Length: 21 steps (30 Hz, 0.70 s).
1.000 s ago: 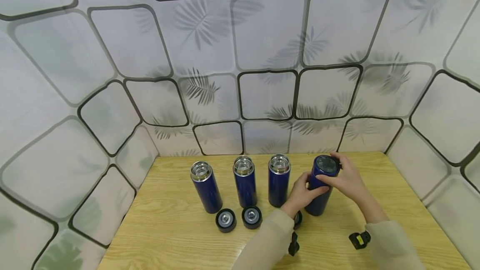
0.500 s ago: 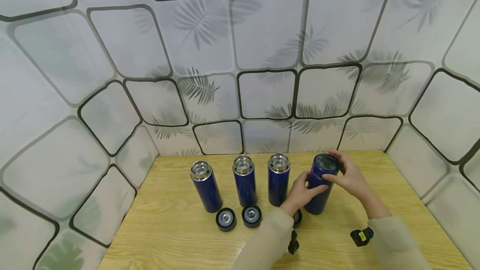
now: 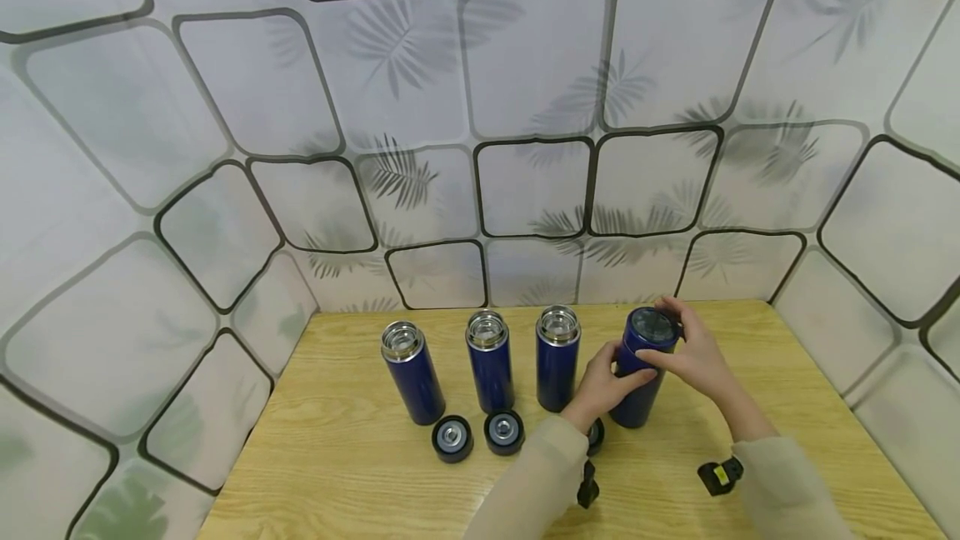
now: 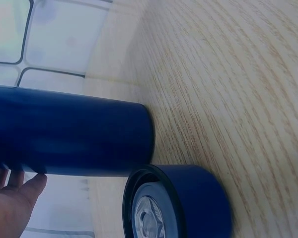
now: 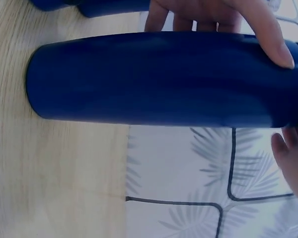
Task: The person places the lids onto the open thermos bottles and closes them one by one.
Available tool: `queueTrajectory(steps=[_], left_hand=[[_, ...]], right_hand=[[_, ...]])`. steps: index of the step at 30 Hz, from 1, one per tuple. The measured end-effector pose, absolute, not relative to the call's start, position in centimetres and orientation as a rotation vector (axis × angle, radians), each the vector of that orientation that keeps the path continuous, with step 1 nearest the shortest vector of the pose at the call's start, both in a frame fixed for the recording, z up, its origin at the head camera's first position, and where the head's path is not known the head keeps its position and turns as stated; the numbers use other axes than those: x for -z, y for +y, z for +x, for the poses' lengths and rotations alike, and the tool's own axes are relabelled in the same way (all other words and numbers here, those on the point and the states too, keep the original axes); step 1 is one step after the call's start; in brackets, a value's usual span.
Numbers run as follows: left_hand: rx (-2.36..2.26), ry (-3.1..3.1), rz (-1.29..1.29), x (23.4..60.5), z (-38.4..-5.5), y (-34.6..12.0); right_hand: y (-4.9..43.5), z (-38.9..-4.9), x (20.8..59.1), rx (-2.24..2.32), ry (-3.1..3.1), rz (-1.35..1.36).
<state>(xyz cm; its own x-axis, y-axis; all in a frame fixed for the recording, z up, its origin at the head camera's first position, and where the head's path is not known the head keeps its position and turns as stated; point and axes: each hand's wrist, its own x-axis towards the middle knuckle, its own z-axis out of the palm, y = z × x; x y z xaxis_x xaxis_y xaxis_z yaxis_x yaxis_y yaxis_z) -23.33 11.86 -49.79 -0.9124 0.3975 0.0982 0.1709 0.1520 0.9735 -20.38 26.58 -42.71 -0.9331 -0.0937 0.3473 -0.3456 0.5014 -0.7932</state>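
A dark blue thermos bottle (image 3: 636, 405) stands upright at the right of the row, with a dark-topped lid (image 3: 652, 326) on it. My left hand (image 3: 606, 386) wraps the upper body of that bottle from the left, thumb across its near side. From the right, my right hand (image 3: 696, 357) holds the lid between thumb and fingers. In the right wrist view the bottle (image 5: 139, 84) lies across the picture, with the right hand (image 5: 295, 158) partly cut off at the edge. A loose lid (image 4: 201, 203) sits close to the bottle's base in the left wrist view.
Three blue bottles without lids, a left one (image 3: 416, 382), a middle one (image 3: 491, 377) and a right one (image 3: 557, 373), stand in a row. Upturned lids, one left (image 3: 452, 438) and one beside it (image 3: 504, 432), lie in front. A patterned curtain (image 3: 525, 90) encloses the wooden table (image 3: 360, 490).
The right hand's thumb shifted right along the lid, then came back left over it. The left hand has kept its hold, and the bottle stays in place.
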Motion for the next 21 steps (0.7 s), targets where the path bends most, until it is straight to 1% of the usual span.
queueTrajectory(steps=[4, 7, 13, 21], left_hand=[[-1.846, 2.24, 0.545, 49.8, -23.3, 11.9], [-1.845, 2.24, 0.551, 49.8, -23.3, 11.9], [-1.843, 2.242, 0.56, 49.9, -23.4, 11.9], [-1.874, 2.24, 0.55, 49.8, -23.2, 11.9]], right_hand=[[27.1, -20.4, 43.0, -1.506, -2.489, 0.484], [27.2, -20.5, 43.3, -1.517, -2.515, 0.483], [27.0, -20.7, 43.5, -1.462, -2.524, 0.394], [25.6, -20.1, 43.4, -1.435, -2.451, 0.209]])
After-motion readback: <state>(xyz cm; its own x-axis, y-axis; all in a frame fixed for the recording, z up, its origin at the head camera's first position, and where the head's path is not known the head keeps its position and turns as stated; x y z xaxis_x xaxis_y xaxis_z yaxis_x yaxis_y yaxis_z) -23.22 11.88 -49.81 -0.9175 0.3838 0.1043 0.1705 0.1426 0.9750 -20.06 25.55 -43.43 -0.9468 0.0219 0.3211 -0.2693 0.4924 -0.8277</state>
